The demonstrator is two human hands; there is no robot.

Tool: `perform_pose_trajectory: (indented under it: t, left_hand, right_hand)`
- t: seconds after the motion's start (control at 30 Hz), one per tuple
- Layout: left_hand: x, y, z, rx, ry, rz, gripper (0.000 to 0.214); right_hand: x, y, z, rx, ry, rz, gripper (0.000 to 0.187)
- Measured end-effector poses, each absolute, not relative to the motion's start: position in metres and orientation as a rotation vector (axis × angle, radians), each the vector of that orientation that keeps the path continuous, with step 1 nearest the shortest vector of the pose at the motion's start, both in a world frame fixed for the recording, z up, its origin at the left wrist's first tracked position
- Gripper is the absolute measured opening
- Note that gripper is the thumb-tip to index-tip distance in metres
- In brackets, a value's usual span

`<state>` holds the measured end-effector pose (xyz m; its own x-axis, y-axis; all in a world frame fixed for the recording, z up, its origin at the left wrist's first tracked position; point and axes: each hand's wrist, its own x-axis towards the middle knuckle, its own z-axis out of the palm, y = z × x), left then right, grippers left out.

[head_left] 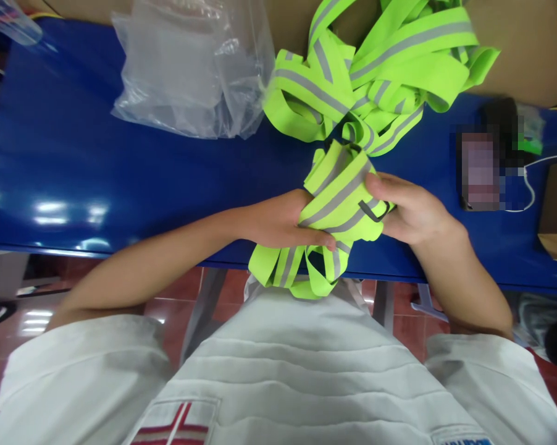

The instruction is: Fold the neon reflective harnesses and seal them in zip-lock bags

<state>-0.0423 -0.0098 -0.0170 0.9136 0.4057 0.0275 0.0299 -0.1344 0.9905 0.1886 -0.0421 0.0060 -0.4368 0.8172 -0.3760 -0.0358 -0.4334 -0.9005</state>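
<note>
The 2 hands are bunching green straps into a small bundle point(341, 191) over the near edge of the blue table point(121, 185). The left hand point(278, 219) and the right hand point(412, 210) both squeeze it, 1 on each side. Loose loops point(297, 272) hang below the table edge, so I think they need tucking in with a firm grip. The bundle is soft and floppy, with gray shiny stripes. A pile of straps point(375, 68) lies at the table's far side.

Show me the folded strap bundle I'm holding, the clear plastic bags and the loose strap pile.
folded strap bundle point(338, 185): head view, its upper band.
clear plastic bags point(186, 74): head view, heap's middle.
loose strap pile point(375, 93): head view, a central band.
</note>
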Motion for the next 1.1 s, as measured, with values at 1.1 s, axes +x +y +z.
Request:
perform_pose_trajectory:
  t: [1.1]
  left_hand:
    - [-0.044,-0.002,-0.003,1.444,0.514,0.218,0.042]
  right_hand:
    - [0.199,-0.043,0.023,-1.349,-1.130,1.270,0.037]
